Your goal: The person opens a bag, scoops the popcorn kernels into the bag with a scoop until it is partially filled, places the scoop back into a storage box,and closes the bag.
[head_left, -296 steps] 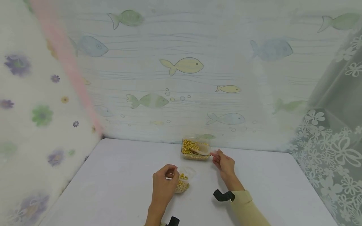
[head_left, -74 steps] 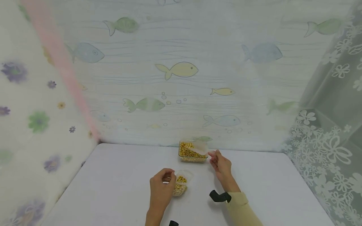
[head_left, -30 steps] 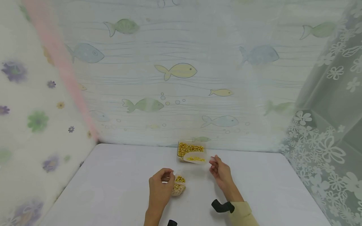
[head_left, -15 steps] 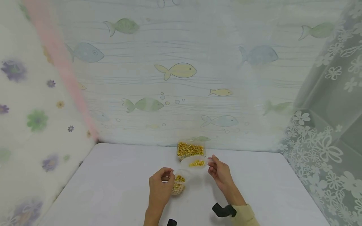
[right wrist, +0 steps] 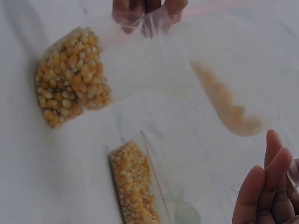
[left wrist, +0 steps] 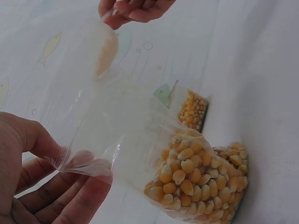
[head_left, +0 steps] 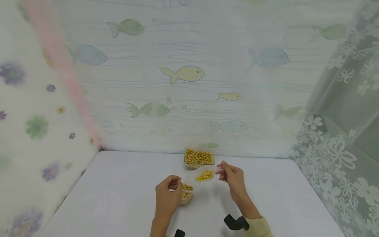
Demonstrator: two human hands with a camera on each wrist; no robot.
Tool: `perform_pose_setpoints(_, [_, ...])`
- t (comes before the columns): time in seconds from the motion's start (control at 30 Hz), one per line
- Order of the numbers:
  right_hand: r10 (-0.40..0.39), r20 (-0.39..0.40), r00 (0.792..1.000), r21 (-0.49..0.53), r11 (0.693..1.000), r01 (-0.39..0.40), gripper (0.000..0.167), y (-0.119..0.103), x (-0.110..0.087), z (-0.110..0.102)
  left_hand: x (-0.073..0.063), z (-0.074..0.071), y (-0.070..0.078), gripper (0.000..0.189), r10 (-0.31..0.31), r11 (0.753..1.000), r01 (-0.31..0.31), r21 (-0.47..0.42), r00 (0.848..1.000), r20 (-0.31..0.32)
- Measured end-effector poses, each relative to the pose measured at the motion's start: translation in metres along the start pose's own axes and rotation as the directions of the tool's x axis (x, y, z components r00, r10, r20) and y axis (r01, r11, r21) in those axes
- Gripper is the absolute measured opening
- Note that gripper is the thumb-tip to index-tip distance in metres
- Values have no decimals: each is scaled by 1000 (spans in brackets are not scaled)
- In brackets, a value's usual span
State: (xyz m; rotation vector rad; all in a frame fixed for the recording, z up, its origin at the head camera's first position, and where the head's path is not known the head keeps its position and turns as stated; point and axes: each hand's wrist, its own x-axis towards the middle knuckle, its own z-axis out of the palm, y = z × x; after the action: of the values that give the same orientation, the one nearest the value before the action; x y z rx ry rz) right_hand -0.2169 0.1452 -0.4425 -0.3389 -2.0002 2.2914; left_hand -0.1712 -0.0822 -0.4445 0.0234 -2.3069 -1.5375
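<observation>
My left hand [head_left: 169, 193] pinches the rim of a clear plastic bag [head_left: 185, 198], which stands on the table part filled with yellow corn kernels; its mouth is held up in the left wrist view. Between thumb and fingers, my right hand [head_left: 234, 179] grips the handle of a translucent white scoop [head_left: 192, 176]. A heap of kernels lies in the scoop's bowl, whose tip is close to the bag's mouth and overlaps it in the head view. Behind the scoop is a clear rectangular container [head_left: 199, 166] of corn kernels. In the right wrist view the loaded scoop [right wrist: 229, 105] is blurred.
The white table [head_left: 124, 187] carries the bag and the container, the latter near the back edge. A fish-patterned curtain [head_left: 189, 108] hangs behind. At the right is a sheer flowered curtain [head_left: 334, 158]. Each wrist wears a black mount.
My right hand has raised the scoop from the container, loaded with kernels, and brought it nearer and leftward to the bag's mouth. The left hand keeps its pinch on the bag.
</observation>
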Motion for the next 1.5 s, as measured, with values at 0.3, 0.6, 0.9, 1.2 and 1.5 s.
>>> perform_pose_setpoints(0.3, [-260,54,964,-223,938,265,32,-20,-20,11,2,-1,0,10,-3,1000,3,-5,1000,-1])
perform_pose_setpoints(0.6, [-405,122,906,-267,866,423,20,-34,-42,21,2,-1,0,9,-3,999,4,-35,1000,10])
perform_pose_setpoints(0.9, [-450,136,883,-298,831,469,18,-41,-50,22,2,-1,0,9,-6,1000,6,-12,1000,7])
perform_pose_setpoints(1.2, [-547,102,831,-295,781,551,16,-45,-52,19,2,0,-2,10,-1,1000,1,-18,1000,-2])
perform_pose_setpoints(1.5, [-647,-15,763,-256,740,622,18,-50,-35,5,3,1,-3,9,-7,1000,7,-24,1000,-2])
